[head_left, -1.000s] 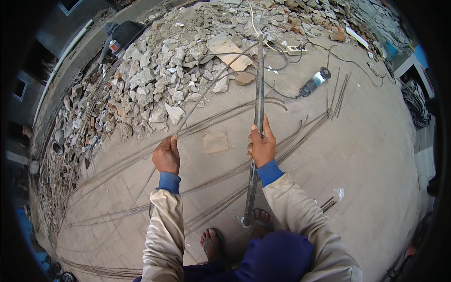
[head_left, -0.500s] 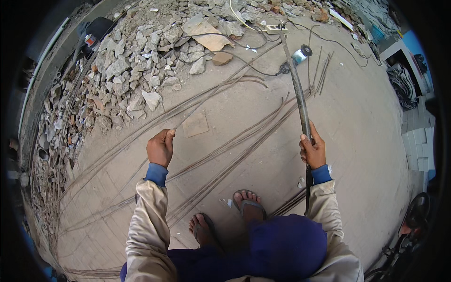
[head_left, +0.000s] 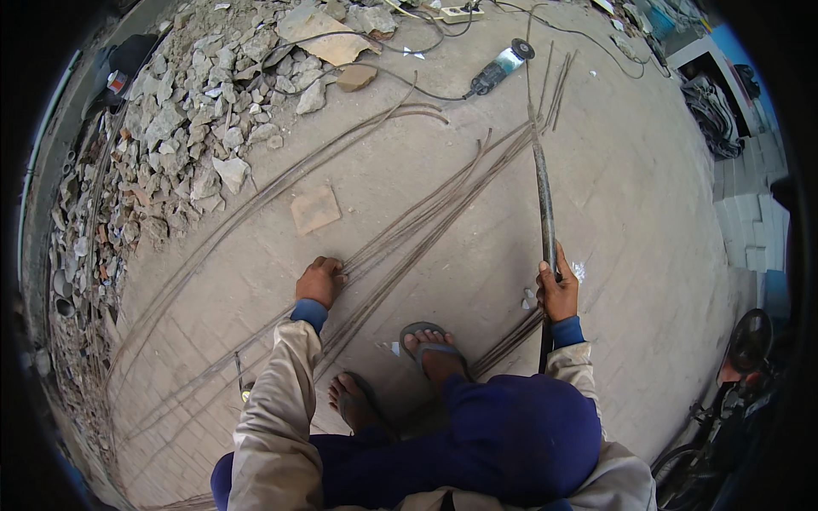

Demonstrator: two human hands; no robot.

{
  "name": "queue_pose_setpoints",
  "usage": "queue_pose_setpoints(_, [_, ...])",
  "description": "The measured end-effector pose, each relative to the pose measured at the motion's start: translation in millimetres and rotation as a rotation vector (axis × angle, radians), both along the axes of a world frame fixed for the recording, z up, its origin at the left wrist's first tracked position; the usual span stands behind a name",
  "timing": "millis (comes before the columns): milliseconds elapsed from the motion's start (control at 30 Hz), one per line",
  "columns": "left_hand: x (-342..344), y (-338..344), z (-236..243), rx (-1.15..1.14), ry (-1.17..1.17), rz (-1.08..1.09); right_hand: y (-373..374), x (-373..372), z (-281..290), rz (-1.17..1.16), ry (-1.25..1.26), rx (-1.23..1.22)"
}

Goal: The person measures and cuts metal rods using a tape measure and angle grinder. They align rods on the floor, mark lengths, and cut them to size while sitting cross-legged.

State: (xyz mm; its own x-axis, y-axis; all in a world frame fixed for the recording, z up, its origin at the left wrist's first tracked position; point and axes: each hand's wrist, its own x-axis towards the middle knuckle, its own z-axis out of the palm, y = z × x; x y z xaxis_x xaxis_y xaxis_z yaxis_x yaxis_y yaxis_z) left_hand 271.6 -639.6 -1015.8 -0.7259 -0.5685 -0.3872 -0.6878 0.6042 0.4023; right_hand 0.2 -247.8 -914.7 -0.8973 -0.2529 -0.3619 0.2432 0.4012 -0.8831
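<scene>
In my right hand (head_left: 558,289) is a long dark metal pipe (head_left: 545,200), the fingers wrapped round it. Its upper end points away from me; its lower end runs down beside my right knee. My left hand (head_left: 320,281) is at the middle bundle of thin steel rods (head_left: 426,217), with the fingers curled down onto a rod; the fingertips are partly hidden. Another group of rods (head_left: 256,200), with bent far ends, lies to the left on the ground. More rods (head_left: 511,341) lie beside my right foot.
An angle grinder (head_left: 498,72) lies beyond the rods, its cord running to the left. Broken rubble (head_left: 179,119) is piled at the far left. A flat tile (head_left: 314,209) rests between the rod groups. A white power strip (head_left: 461,13) lies at the far edge. At the right are stacked pale blocks (head_left: 750,196).
My left hand has let go of a rod by the left group and moved down and right to the middle bundle. The pipe in my right hand has shifted lower and nearer to me.
</scene>
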Motion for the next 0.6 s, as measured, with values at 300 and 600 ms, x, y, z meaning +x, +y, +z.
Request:
queue_pose_setpoints(300, [0.8, 14.0, -19.2, -0.167, 0.012, -0.115, -17.1, 10.8, -12.5, 0.086, -0.068, 0.047])
queue_pose_setpoints(600, [5.8, -22.3, -6.8, 0.396, 0.169, 0.040, -2.9, 28.6, -3.8, 0.173, -0.162, 0.055])
